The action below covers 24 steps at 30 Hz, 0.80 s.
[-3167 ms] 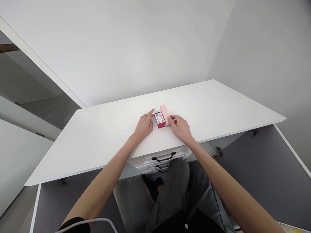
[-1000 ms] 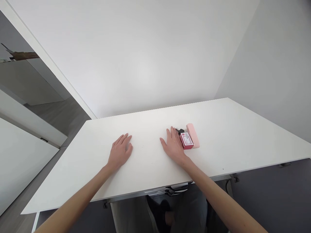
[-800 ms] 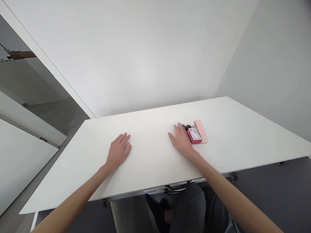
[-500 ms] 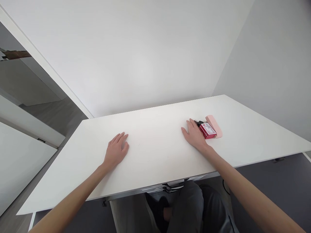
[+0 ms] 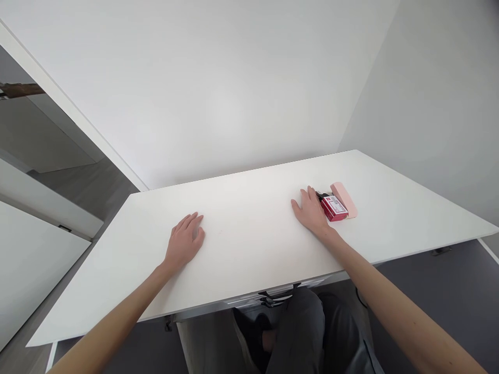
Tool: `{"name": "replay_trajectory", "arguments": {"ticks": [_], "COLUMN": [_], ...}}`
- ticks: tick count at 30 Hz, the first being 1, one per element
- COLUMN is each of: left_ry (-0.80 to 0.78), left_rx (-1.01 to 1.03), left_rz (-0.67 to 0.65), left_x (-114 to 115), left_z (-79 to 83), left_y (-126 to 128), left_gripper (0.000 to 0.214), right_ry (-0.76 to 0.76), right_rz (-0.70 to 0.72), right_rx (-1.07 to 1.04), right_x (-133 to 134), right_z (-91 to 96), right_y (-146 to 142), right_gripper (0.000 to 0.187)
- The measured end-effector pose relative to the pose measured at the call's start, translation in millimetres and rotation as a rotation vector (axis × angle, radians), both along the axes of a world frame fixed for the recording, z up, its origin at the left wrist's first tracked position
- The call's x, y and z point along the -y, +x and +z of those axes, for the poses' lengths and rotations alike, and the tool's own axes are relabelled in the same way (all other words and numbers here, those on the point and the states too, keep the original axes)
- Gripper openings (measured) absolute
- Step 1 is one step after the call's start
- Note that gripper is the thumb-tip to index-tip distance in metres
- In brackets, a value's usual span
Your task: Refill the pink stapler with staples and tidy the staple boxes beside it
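My left hand [image 5: 184, 240] rests palm down on the left half of the white table [image 5: 241, 244], fingers stretched out and thumb apart, holding nothing. Farther right, my right hand [image 5: 311, 212] lies flat on the tabletop with its fingers spread. Just right of it sits a small red box with a white label [image 5: 334, 208]; I cannot tell whether the hand touches it. A black object [image 5: 322, 196], partly hidden, shows between the fingers and the box. Behind and to the right of the box lies a pink case [image 5: 344, 199].
A white wall [image 5: 218, 93] rises behind the table, and a grey wall [image 5: 436, 114] stands at the right. My legs [image 5: 300, 332] are under the table's front edge. White panels [image 5: 35, 259] stand on the floor at the left.
The view has shifted slightly. My right hand's fingers have moved a little, sitting somewhat closer together at the tips. The left hand and the objects stay in place.
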<state>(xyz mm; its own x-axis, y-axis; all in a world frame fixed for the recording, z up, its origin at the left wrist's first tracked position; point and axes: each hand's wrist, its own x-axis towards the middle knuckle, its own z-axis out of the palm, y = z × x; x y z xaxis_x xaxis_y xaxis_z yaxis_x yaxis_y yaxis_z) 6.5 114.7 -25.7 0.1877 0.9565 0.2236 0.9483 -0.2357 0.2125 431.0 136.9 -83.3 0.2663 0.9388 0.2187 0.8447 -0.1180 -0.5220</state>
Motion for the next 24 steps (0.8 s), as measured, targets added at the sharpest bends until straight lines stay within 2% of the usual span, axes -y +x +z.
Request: {"name": "replay_trajectory", "arguments": {"ticks": [6,14,20,24], "left_ry": [-0.006,-0.003,0.003,0.016], "left_rx": [-0.006,-0.016,-0.039,-0.050], "left_rz": [0.004,0.011,0.111,0.106], "left_x": [-1,-2,-10,-15], "left_z": [-0.7,-1.3,-12.5,-18.6], "left_y": [2,4,31,41], "left_gripper": [0.052,0.053,0.059,0.061], "right_ry": [0.005,-0.064,-0.093,-0.107], "right_rz": [0.077,0.348,0.379,0.373], "right_rx": [0.058,0.185,0.224,0.245], "right_x": [6,30,37,36], "right_z": [-0.7,7.7,10.1,11.1], "right_y": [-7,-28,-33,-33], "right_gripper": [0.065,0.071,0.075,0.075]}}
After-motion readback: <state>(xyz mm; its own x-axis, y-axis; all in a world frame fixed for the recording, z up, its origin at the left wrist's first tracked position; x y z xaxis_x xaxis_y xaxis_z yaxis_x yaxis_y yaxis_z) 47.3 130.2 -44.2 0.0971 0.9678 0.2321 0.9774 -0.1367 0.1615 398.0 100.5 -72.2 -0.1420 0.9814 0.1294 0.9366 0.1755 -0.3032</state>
